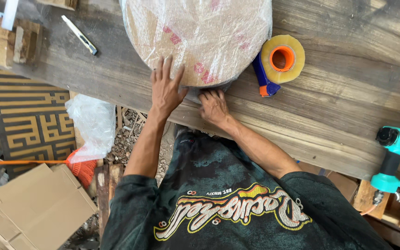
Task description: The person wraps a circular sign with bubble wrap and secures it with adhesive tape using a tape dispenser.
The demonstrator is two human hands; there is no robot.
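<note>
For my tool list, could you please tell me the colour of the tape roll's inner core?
Orange, clearest in the head view: the tape roll itself is yellowish.

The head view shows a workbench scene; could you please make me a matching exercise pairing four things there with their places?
Things:
1. tape dispenser
2. utility knife
3. power tool
4. left hand

Places:
A. right edge of the workbench, turquoise and black
B. flat on the near edge of the wrapped round package
C. top left of the bench, lying at a slant
D. just right of the package, orange core facing up

Pairs: 1-D, 2-C, 3-A, 4-B
</note>
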